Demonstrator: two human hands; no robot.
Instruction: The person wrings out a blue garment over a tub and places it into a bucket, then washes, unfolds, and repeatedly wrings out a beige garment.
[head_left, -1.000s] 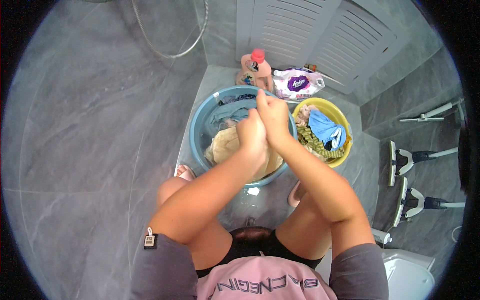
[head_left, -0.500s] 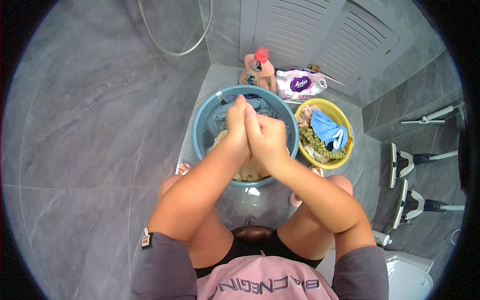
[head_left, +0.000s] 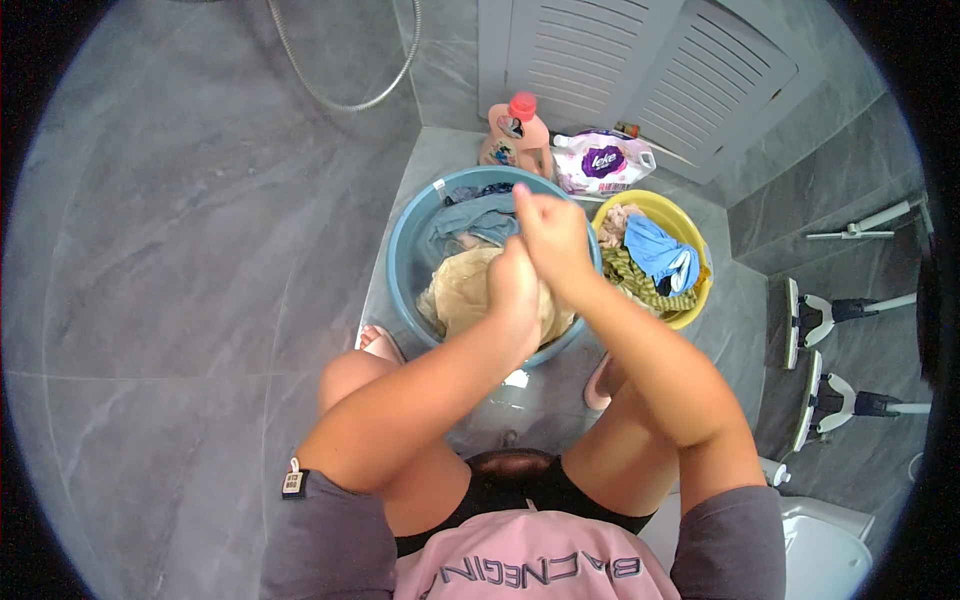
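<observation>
Over the round blue basin, my left hand and my right hand are pressed together, both closed. Beige cloth spreads from beneath my fists across the near half of the basin, seemingly gripped between them; the exact grip is hidden under my hands. My right fist sits farther out and higher than my left, its thumb pointing away. Behind the beige cloth, blue-grey clothes lie wet in the basin, with a dark patterned piece at the far rim.
A yellow basin holding blue, striped and pale clothes stands to the right. Behind are a pink detergent bottle with a red cap and a white and purple refill pouch. Two mop heads lean at the right wall; a shower hose hangs far left.
My hands have shifted a little to the right. My left hand has drawn nearer and lower, while my right is now the farther one. More beige cloth shows.
</observation>
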